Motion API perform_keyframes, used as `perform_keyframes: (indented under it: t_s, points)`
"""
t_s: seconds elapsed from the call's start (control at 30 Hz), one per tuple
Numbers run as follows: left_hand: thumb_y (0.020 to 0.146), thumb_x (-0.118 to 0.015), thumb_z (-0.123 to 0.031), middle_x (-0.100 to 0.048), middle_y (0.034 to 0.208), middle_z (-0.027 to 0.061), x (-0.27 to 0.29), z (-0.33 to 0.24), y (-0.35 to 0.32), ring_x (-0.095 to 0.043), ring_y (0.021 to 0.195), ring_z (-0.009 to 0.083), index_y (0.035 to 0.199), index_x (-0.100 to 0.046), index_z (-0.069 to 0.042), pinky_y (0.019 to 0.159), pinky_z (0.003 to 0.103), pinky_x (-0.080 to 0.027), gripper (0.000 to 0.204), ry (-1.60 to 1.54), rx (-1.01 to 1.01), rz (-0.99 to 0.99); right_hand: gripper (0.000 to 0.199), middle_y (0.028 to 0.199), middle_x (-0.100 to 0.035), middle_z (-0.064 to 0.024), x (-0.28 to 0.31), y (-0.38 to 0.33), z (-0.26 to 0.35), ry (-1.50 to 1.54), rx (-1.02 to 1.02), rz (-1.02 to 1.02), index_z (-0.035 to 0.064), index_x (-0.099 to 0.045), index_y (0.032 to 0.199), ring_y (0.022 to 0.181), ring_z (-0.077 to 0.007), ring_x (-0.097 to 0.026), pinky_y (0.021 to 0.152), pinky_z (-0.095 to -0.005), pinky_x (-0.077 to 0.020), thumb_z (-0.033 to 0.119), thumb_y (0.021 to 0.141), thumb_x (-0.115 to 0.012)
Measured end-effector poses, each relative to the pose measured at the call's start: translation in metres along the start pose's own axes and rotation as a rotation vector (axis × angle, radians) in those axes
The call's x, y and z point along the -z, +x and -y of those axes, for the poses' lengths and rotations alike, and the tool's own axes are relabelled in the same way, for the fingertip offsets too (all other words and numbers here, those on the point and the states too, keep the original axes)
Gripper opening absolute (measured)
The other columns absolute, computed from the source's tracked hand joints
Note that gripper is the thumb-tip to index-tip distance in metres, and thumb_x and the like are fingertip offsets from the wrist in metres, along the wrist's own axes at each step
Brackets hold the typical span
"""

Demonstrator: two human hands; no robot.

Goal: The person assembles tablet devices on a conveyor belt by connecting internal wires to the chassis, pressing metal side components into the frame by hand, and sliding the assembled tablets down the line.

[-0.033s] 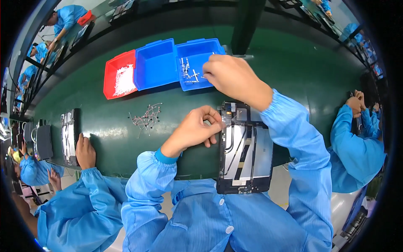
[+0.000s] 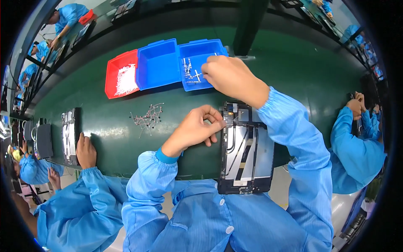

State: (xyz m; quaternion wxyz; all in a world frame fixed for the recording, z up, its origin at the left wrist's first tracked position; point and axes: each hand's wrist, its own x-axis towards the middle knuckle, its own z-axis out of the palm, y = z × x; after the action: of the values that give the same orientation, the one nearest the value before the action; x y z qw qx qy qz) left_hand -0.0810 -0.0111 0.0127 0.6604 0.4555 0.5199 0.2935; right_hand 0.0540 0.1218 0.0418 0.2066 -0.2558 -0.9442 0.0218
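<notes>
An opened tablet (image 2: 261, 151) lies at the table's front edge before me, its inside with black cables and a pale sheet showing. My left hand (image 2: 196, 128) is at its upper left corner, thumb and forefinger pinched together at the rim; whatever is between them is too small to make out. Over the front right of the right-hand blue bin (image 2: 197, 87) is my right hand (image 2: 231, 74), its fingers closed and their tips mostly hidden. Small silvery strip-like parts (image 2: 191, 73) lie in that bin.
Left of that bin stand another blue bin (image 2: 158, 63) and a red bin (image 2: 111, 80) with white strips (image 2: 126, 80). Thin wired parts (image 2: 149, 117) lie in a loose heap. A co-worker's hand (image 2: 86, 153) rests by another opened device (image 2: 70, 136) on the left; another person sits at right.
My right hand has shifted slightly left over the blue bin. The left hand keeps its pinch at the tablet's corner.
</notes>
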Motion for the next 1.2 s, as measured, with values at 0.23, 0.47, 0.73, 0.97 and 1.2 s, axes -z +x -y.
perform_keyframes:
  t_s: [0.23,0.47,0.73,0.97,1.2]
  points:
    - [0.091,-0.070,-0.016,-0.062,0.085,0.0053,0.010,-0.003,-0.001,-0.061,0.062,0.0082,0.103,-0.059,0.002,0.045,0.021,-0.048,0.024,0.009,-0.050,-0.087,0.012,0.077,-0.069,-0.0213,-0.019,0.043,0.000,-0.159,-0.010,0.283,-0.0006,-0.070,0.079,0.074,-0.0382,-0.069,0.062,-0.0458,-0.0560,0.006,0.068,-0.069]
    - [0.090,-0.069,-0.019,-0.064,0.086,0.0046,0.016,-0.004,-0.003,-0.061,0.062,0.0083,0.102,-0.061,0.001,0.043,0.021,-0.045,0.024,0.055,-0.087,-0.115,0.023,0.083,-0.070,-0.0233,-0.017,0.056,-0.004,-0.124,-0.089,0.424,-0.0027,-0.071,0.082,0.080,-0.0385,-0.070,0.069,-0.0452,-0.0574,0.014,0.066,-0.075]
    - [0.092,-0.068,-0.016,-0.062,0.084,0.0020,0.025,-0.002,-0.008,-0.056,0.060,0.0053,0.106,-0.061,0.001,0.044,0.019,-0.042,0.023,-0.093,-0.174,-0.252,0.032,0.091,-0.069,-0.0253,0.005,0.062,0.002,-0.017,-0.276,0.416,-0.0041,-0.070,0.091,0.084,-0.0343,-0.071,0.074,-0.0408,-0.0568,0.024,0.076,-0.073]
    - [0.092,-0.071,-0.021,-0.064,0.081,0.0021,0.008,-0.014,-0.017,-0.058,0.063,0.0055,0.108,-0.062,0.002,0.042,0.019,-0.044,0.030,-0.335,-0.347,-0.235,0.010,0.074,-0.059,-0.0032,0.037,-0.033,0.040,1.246,-0.631,-0.012,0.0005,-0.059,0.091,0.049,-0.0039,-0.048,0.043,-0.0195,-0.0343,0.010,0.091,-0.060]
    - [0.090,-0.071,-0.012,-0.064,0.071,0.0012,0.001,-0.008,-0.016,-0.055,0.054,0.0039,0.097,-0.066,0.001,0.041,0.019,-0.043,0.016,-0.202,-0.368,-0.309,0.009,0.080,-0.063,-0.0035,0.033,-0.079,0.044,1.271,-0.671,-0.087,-0.0009,-0.062,0.091,0.059,-0.0030,-0.055,0.051,-0.0176,-0.0386,0.006,0.088,-0.066]
